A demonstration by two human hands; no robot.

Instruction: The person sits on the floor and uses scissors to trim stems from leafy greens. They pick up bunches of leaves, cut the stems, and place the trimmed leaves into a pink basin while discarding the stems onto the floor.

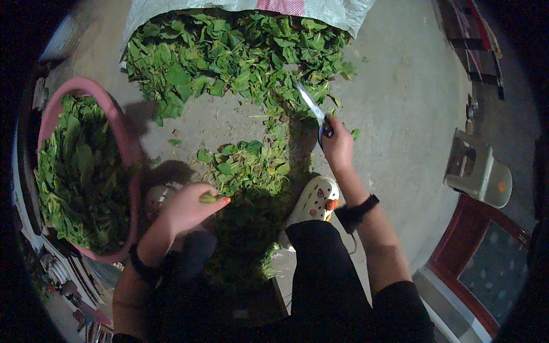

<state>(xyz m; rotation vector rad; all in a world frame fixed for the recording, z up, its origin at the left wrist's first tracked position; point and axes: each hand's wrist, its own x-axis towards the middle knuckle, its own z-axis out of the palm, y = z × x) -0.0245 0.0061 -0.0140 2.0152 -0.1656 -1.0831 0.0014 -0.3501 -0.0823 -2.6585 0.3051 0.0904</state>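
My right hand [338,143] grips the dark handle of a pair of scissors [312,103], whose blades look closed and point up and left over leafy greens. Between the fingers and thumb of my left hand [193,206] is a small green leafy piece [208,197]. A small heap of cut greens [253,165] lies on the floor between the hands. Farther off, a large pile of greens [206,51] spills from the mouth of a white woven sack [214,5]. At the left, a pink plastic tub [124,141] is filled with leafy greens [81,171].
White clogs with charms, one seen clearly [317,197], rest on the concrete floor [399,107] beside the small heap. A pale plastic stool [476,171] stands at the right, above a dark red-framed panel [459,231]. A red and black metal frame [480,38] is at the upper right.
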